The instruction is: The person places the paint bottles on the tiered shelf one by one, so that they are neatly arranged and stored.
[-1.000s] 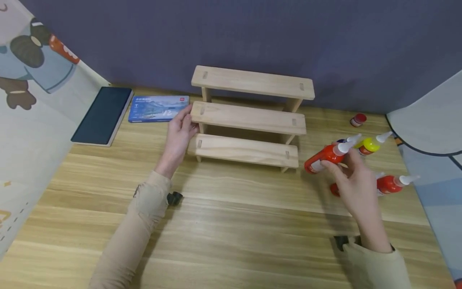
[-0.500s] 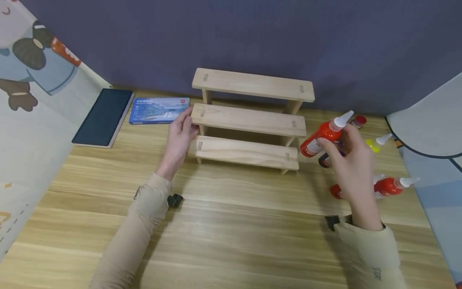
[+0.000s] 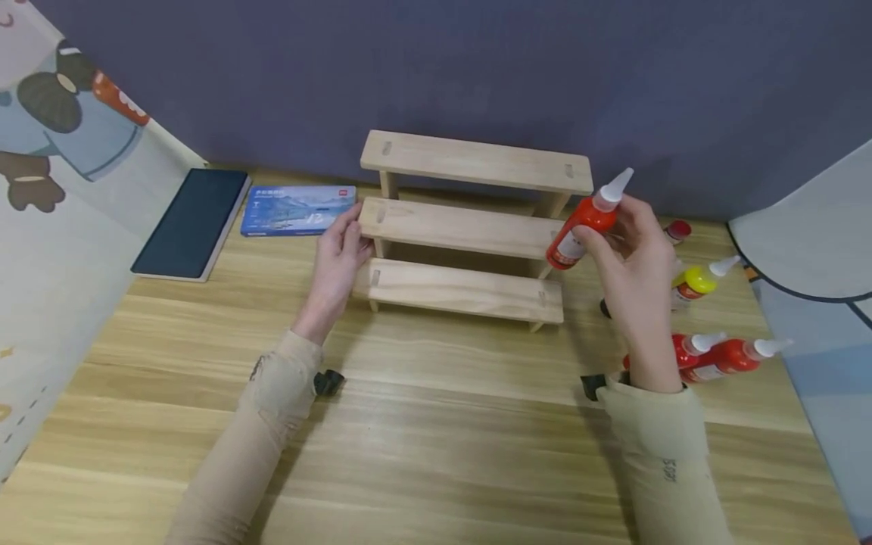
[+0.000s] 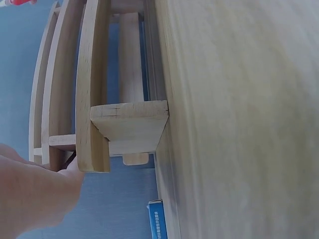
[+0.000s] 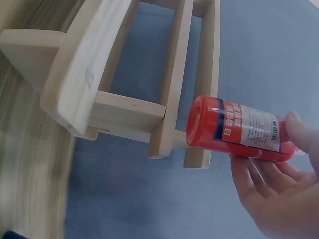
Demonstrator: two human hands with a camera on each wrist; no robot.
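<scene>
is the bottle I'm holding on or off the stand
Off: your right hand holds the red bottle; the right wrist view shows its underside.

From my end I see a dark blue wall point(image 3: 477, 68) beyond the right hand point(image 3: 640, 272), wood-grain tabletop point(image 3: 450, 462) beneath it, 2 printed panels point(image 3: 811, 219) left and right.

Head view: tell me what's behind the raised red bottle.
Most of the wooden rack shows behind the red bottle; the right tip of its middle step is covered.
</scene>
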